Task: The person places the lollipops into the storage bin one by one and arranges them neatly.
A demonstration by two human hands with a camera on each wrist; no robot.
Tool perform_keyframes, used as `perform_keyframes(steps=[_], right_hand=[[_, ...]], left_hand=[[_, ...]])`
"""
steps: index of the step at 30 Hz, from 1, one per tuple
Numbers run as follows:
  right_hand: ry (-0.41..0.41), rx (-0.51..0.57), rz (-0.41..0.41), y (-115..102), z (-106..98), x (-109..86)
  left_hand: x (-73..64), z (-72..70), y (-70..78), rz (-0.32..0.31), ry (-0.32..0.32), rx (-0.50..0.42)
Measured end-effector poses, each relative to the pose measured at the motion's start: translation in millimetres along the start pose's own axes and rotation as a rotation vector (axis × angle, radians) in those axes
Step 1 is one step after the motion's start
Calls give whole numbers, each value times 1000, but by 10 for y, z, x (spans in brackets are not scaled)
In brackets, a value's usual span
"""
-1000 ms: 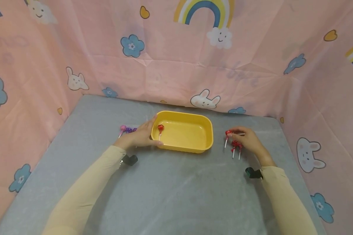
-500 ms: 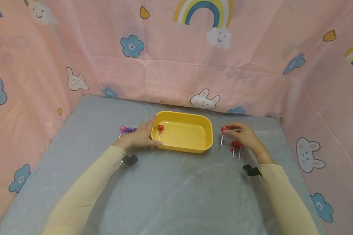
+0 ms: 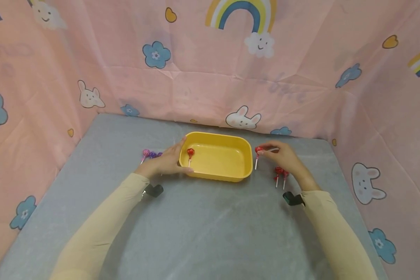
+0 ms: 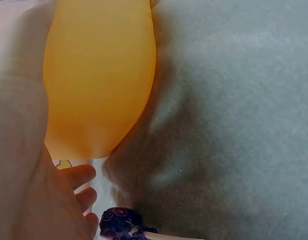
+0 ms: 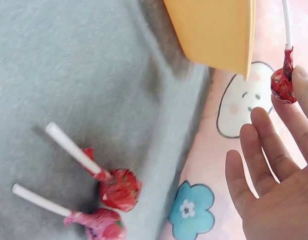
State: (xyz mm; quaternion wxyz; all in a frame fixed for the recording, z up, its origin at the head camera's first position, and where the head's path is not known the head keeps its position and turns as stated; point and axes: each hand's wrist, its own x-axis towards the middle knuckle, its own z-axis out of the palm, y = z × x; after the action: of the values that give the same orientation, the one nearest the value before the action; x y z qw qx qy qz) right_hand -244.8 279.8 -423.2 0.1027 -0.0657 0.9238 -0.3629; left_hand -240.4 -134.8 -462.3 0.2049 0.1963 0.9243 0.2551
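Note:
A yellow plastic basin (image 3: 217,177) stands on the grey cloth, with one red lollipop (image 3: 190,152) inside at its left. My left hand (image 3: 166,160) holds the basin's left end, thumb along the front and fingers toward the back. Just right of the basin, my right hand (image 3: 281,156) pinches another red lollipop (image 5: 284,82) by its wrapped head between thumb and index finger; in the head view its stick points down. The other right fingers are spread. Beneath that hand lie a red lollipop (image 5: 119,190) and a pinkish-red one (image 5: 104,225), side by side.
Left of the basin, partly behind my left hand, lie a pink lollipop (image 3: 146,153) and purple lollipops (image 3: 153,154). Pink printed cloth (image 3: 196,93) walls in the back and both sides of the grey table surface (image 3: 210,225).
My right hand has carried the pinched red lollipop leftward and slightly back, away from the two lying lollipops and close to the basin's right end. The left hand and basin have stayed put.

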Motion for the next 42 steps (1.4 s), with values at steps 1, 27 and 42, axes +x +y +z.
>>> perform_keyframes(steps=[1, 27, 42], right_hand=[[0, 0, -2, -15, 6, 10], [-18, 6, -124, -423, 224, 210], [-32, 35, -201, -624, 429, 364]], left_hand=[[2, 0, -1, 0, 0, 0], [9, 8, -12, 12, -4, -12], [-1, 5, 2, 8, -4, -9]])
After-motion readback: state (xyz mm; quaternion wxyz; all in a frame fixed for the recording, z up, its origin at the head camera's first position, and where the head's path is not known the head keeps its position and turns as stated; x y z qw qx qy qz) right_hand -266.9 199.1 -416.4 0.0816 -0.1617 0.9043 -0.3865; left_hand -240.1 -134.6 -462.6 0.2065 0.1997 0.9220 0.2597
